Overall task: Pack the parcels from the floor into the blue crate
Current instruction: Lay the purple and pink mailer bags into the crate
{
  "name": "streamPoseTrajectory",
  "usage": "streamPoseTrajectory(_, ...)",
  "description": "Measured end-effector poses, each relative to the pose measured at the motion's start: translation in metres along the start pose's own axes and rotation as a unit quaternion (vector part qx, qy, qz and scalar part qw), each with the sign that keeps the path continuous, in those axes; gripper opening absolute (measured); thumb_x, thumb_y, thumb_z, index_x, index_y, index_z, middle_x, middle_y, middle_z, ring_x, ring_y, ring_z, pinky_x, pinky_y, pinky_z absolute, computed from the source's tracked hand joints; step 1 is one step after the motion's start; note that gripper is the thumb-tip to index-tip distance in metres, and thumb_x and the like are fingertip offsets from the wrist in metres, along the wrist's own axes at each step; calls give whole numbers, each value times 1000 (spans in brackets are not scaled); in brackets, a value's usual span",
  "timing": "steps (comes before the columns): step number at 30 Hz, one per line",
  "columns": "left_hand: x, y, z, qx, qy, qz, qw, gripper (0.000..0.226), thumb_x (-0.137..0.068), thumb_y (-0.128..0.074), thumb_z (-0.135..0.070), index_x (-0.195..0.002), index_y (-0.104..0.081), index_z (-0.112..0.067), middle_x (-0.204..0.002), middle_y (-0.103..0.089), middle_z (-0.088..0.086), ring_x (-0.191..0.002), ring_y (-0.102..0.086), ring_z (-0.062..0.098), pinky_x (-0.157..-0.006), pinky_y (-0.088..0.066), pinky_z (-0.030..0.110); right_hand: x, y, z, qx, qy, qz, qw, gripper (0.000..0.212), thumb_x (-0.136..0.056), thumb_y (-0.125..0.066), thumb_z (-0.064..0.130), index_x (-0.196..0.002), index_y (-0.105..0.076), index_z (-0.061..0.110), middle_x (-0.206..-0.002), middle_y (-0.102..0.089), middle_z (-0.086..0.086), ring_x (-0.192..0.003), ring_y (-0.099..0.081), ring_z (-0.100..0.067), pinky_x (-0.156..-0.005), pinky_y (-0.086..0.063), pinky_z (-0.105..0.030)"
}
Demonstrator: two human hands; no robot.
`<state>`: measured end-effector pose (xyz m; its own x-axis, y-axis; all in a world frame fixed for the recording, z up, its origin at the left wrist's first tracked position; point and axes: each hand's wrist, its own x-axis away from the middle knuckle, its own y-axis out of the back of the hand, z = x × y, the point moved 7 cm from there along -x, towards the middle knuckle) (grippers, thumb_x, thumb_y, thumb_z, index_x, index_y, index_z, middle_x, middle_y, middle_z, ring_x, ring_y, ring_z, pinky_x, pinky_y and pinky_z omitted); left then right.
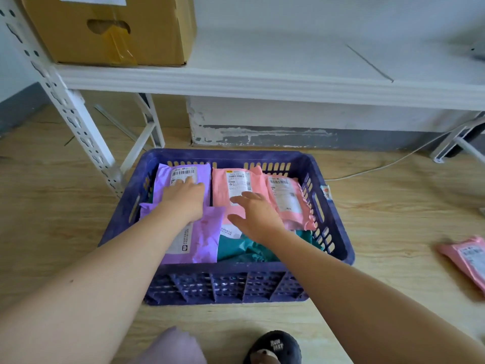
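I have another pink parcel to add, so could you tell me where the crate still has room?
The blue crate is crowded: purple parcels left, pink parcels at the back. The only unlayered patch is the teal parcel near the front wall, right of the purple one.

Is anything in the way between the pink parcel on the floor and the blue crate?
Nothing visible. The pink parcel lies on bare floor right of the crate; only the crate's wall separates them. Both hands are inside the crate.
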<state>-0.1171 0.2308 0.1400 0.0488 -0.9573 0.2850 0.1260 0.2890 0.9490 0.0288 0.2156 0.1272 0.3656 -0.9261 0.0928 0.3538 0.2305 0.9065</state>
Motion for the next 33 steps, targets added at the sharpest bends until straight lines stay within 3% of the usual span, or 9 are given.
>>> streamPoseTrajectory(5, 5, 24, -49, 42, -53, -40, 997, 45, -84, -58, -18, -128, -47, -15, -135, -41, 8, -124, -42, 29, -92, -41, 41, 21, 40, -40, -50, -87, -63, 993, 43, -92, -54, 29, -134, -51, 20, -142, -48, -2, -127, -46, -23, -103, -37, -32)
streamPoseTrajectory(11, 16, 50, -122, 56, -129, -71, 988, 58, -84, -58, -17, -139, -41, -17, -144, -37, 7, -132, -39, 26, -99, -39, 41, 63, 81, -90, -44, -157, -100, 981, 40, -91, -52, 25, -131, -55, 19, -135, -55, -5, -120, -52, -23, -97, -42, -30)
streamPoseTrajectory(14, 22, 62, -159, 78, -161, -77, 981, 51, -83, -60, -20, -133, -48, -19, -138, -41, 9, -128, -40, 28, -97, -41, 41, 88, 104, -116, -57, -190, -123, 972, 34, -91, -52, 23, -124, -59, 18, -127, -59, -7, -111, -56, -25, -87, -44, -28)
streamPoseTrajectory(20, 45, 83, -246, 96, -228, -116, 962, 46, -88, -56, -21, -133, -47, -20, -138, -43, 5, -124, -45, 27, -93, -43, 40, 142, 145, -175, -67, -252, -171, 950, 32, -90, -55, 22, -121, -62, 19, -124, -62, -2, -113, -56, -22, -91, -43, -27)
streamPoseTrajectory(28, 76, 80, -354, 92, -325, -95, 936, 52, -89, -55, -26, -138, -40, -24, -143, -37, 2, -126, -43, 24, -93, -42, 36, 233, 182, -272, -81, -359, -198, 908, 30, -86, -56, 16, -114, -67, 17, -118, -65, -3, -109, -60, -21, -93, -48, -30)
streamPoseTrajectory(33, 91, 64, -418, 87, -359, -57, 928, 54, -89, -53, -23, -141, -37, -26, -145, -35, 1, -128, -41, 24, -94, -42, 35, 299, 173, -325, -88, -426, -209, 876, 29, -86, -55, 12, -112, -68, 16, -116, -66, -3, -108, -59, -25, -77, -41, -23)
